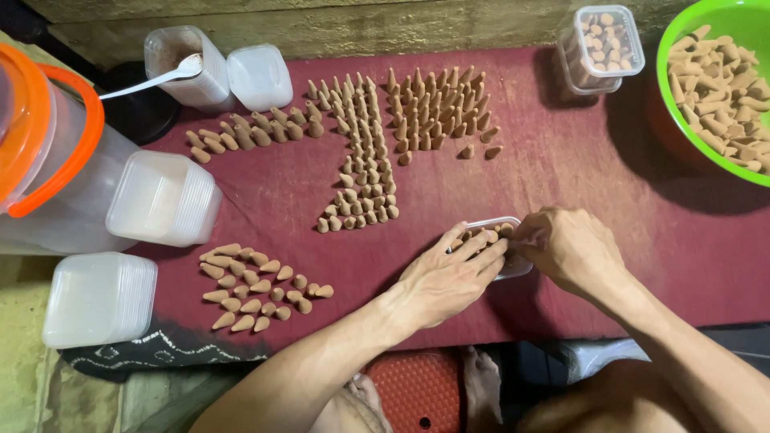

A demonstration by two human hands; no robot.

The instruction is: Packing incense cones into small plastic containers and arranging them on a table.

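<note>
A small clear plastic box (pixel 507 269) lies on the dark red cloth (pixel 626 216) near its front edge, with tan incense cones inside. My left hand (pixel 449 277) rests flat over the box's left side, fingers spread on the cones. My right hand (pixel 571 250) is curled at the box's right end, its fingertips pinched at the cones there. Upright cones (pixel 365 172) stand in rows on the cloth beyond my hands. Another cluster of cones (pixel 433 112) stands further back.
A green bowl (pixel 682 36) of cones sits at the back right, beside a filled clear box (pixel 603 44). Loose cones (pixel 257 289) lie at the front left. Stacked clear lids (pixel 100 298), containers, a spoon (pixel 152 78) and an orange-handled jug (pixel 48 144) crowd the left.
</note>
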